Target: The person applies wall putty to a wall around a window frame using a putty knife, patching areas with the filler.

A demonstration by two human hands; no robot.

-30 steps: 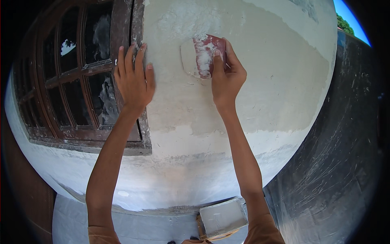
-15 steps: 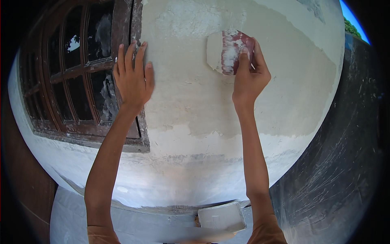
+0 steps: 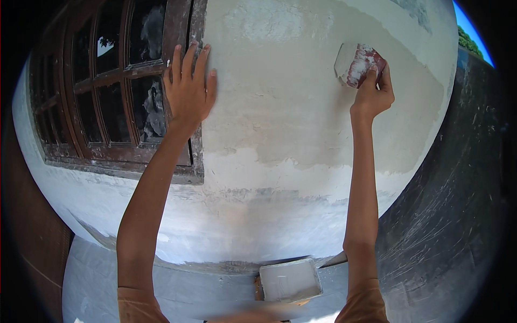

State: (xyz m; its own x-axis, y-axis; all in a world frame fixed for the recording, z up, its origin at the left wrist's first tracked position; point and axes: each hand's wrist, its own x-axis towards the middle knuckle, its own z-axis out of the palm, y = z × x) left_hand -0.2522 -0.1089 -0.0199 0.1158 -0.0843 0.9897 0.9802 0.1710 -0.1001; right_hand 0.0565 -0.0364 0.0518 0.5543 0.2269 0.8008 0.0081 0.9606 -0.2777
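Observation:
My right hand (image 3: 374, 96) grips a putty scraper (image 3: 369, 58) with a wide reddish-brown back smeared with white paste. Its pale blade edge, on the left, is at the wall (image 3: 269, 124), over an area coated in greyish-beige filler. My left hand (image 3: 188, 89) lies flat with fingers spread on the brown window frame (image 3: 195, 156), its thumb side by the wall edge. A whiter band of wall runs below the coated area.
The dark-paned wooden window (image 3: 102, 102) fills the left. Low at the wall's foot sits a rectangular tray (image 3: 318, 277) holding pale paste, on a grey floor covering (image 3: 215, 290). A dark scratched surface (image 3: 436, 231) rises at right.
My right hand has carried the scraper rightward across the wall, and the scraper now looks more tilted. My left hand stays on the window frame while the whole view has shifted slightly.

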